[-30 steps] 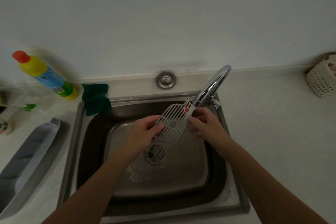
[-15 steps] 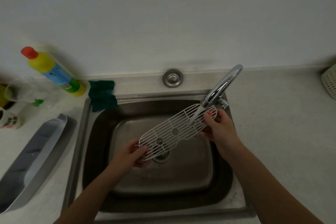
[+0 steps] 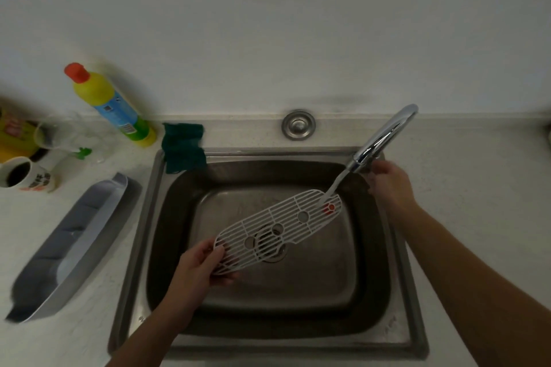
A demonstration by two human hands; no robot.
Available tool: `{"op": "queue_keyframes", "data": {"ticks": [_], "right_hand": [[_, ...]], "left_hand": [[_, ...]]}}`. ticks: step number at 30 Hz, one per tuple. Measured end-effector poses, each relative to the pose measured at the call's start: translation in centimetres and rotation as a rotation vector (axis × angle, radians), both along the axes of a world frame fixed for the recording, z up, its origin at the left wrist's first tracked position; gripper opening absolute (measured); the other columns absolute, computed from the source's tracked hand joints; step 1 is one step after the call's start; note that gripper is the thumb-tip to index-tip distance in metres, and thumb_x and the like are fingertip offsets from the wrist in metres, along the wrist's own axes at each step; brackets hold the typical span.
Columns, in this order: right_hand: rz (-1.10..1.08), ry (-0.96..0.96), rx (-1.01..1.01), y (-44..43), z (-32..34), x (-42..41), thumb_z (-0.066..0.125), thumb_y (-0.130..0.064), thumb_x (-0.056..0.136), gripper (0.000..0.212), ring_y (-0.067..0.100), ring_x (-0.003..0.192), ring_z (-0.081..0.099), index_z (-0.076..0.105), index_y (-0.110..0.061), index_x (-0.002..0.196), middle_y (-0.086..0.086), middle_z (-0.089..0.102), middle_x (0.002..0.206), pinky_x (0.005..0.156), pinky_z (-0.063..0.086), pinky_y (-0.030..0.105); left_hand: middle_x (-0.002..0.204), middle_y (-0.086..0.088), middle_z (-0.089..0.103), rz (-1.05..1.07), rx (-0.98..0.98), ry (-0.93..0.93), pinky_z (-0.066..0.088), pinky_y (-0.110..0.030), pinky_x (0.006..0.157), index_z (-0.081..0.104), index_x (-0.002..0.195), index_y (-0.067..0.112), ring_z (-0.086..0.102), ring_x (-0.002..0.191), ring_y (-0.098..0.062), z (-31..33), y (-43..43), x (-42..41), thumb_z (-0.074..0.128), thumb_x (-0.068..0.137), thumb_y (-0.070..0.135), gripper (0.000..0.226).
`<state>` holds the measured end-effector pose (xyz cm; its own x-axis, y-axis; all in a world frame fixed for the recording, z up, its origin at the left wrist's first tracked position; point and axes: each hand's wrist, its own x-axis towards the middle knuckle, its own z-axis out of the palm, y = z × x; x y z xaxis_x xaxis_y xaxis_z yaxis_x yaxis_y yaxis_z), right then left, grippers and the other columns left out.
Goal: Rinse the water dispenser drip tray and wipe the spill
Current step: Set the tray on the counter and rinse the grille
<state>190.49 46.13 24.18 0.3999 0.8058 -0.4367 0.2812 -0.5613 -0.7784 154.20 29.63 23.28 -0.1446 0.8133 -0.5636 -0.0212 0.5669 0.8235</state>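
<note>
Left hand (image 3: 200, 270) grips white drip-tray grille (image 3: 277, 231) over steel sink (image 3: 384, 247), tap water striking its far end; right hand (image 3: 387, 185) closed at faucet (image 3: 384, 135) base; grey tray (image 3: 71, 250) on surface left.

The right hand (image 3: 387, 185) has let go of the white grate (image 3: 278, 232) and moved up to the tap (image 3: 384, 137) at the sink's back right corner. Now only the left hand (image 3: 199, 268) holds the grate, by its near end. Water now falls on its far end.

The mug (image 3: 22, 176) lettering is blurred; the right hand (image 3: 387, 185) hides the faucet (image 3: 384, 137) base.
</note>
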Motion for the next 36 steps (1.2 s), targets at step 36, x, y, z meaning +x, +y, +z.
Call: {"op": "queue_keyframes", "data": {"ticks": [36], "right_hand": [[0.710, -0.130, -0.040, -16.5, -3.6, -5.3, 0.071, -0.014, 0.090, 0.037, 0.019, 0.101, 0.062, 0.062, -0.012, 0.127, 0.003, 0.064, 0.120, 0.090, 0.052, 0.040]], "left_hand": [[0.089, -0.012, 0.079, 0.140, 0.019, 0.457, 0.066, -0.045, 0.069, 0.069, 0.112, 0.012, 0.079, 0.073, -0.027, 5.8, -8.8, -1.4, 0.054, 0.106, 0.020, 0.018]]}}
